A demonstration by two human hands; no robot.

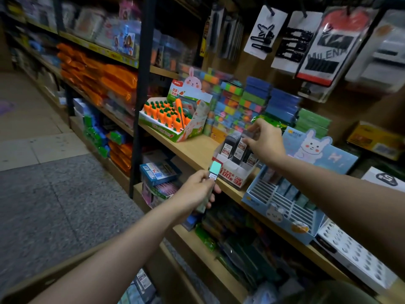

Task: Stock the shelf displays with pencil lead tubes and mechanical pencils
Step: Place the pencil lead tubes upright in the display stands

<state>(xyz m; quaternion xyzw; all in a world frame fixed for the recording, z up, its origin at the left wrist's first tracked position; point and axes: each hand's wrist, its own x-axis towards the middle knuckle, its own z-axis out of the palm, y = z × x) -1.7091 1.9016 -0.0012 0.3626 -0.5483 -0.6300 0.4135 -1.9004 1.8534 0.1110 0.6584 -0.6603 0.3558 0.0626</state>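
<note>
Head view: at centre frame, dark lead tubes (237, 148) stand in a white box (235, 172) on the shelf (192, 150). Right hand (266, 140) pinches one tube's top. Lower centre, left hand (197, 189) grips a mint pencil (211, 178). A blue display (282, 207) sits just right.

Stationery shop: stocked shelves (197, 150), hanging blister packs (328, 44)

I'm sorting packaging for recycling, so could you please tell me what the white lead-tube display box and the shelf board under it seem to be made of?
The white display box looks like printed matte cardboard, with folded edges and red labels. The shelf board looks like pale wood or laminate with a smooth, grainless face; which one is unclear.
</note>
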